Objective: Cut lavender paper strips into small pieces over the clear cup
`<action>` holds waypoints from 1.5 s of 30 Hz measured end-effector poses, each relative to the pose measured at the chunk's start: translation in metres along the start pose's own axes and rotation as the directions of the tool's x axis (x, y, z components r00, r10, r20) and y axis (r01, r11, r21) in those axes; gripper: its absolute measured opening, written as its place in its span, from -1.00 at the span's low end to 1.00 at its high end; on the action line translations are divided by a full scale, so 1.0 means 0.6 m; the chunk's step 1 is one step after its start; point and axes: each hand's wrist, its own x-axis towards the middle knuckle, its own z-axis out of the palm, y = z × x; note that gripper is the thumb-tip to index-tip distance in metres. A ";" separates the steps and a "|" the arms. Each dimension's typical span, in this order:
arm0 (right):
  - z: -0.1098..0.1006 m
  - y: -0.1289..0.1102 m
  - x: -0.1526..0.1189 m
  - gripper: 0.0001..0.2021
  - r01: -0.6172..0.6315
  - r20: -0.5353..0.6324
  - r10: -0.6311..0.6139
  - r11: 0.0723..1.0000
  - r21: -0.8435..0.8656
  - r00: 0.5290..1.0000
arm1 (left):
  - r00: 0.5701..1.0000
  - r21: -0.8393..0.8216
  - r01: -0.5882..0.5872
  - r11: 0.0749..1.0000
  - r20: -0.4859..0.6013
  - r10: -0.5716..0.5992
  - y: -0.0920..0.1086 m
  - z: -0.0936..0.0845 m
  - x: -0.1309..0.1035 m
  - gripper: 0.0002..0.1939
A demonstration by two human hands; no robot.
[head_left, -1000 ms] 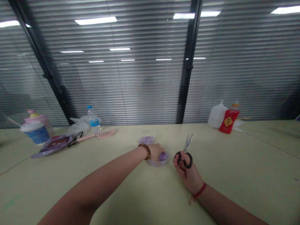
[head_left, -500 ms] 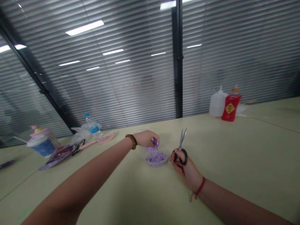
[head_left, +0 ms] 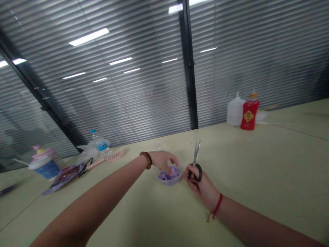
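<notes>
A shallow clear bowl (head_left: 170,182) stands on the pale table, and purple shreds (head_left: 174,172) lie inside it. Over the bowl's back left side is my left hand (head_left: 164,161), its thumb and fingers apart, with nothing visible between them. Just right of the bowl, my right hand (head_left: 197,181) is wrapped round the black handles of a pair of scissors (head_left: 195,156). The blades point up and stand slightly apart.
At the back right stand a white squeeze bottle (head_left: 235,112) and a red bottle (head_left: 250,116). A water bottle (head_left: 102,144), pink hairbrush (head_left: 114,156), purple packet (head_left: 64,178) and blue cup (head_left: 47,168) are on the left. A blind-covered glass wall borders the table's far edge.
My left hand has lowered to the bowl and opened; the purple shreds it held are no longer between its fingers. My right hand still holds the scissors. The view has shifted slightly.
</notes>
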 end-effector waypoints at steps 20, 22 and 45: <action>-0.002 0.000 -0.001 -0.64 -0.024 -0.017 0.023 0.998 -0.053 1.000 | 0.989 -0.080 -0.059 0.995 -0.140 0.048 -0.022 -0.043 -0.026 -0.64; 0.000 -0.001 -0.001 -0.63 -0.027 -0.027 0.025 0.998 -0.065 0.999 | 0.980 -0.058 0.006 0.998 -0.198 -0.018 -0.037 -0.062 -0.027 -0.63; 0.008 -0.006 -0.009 -0.62 -0.012 -0.022 0.009 0.991 -0.136 1.000 | 0.864 -0.316 0.194 0.929 -0.393 -0.314 -0.187 -0.059 0.039 -0.74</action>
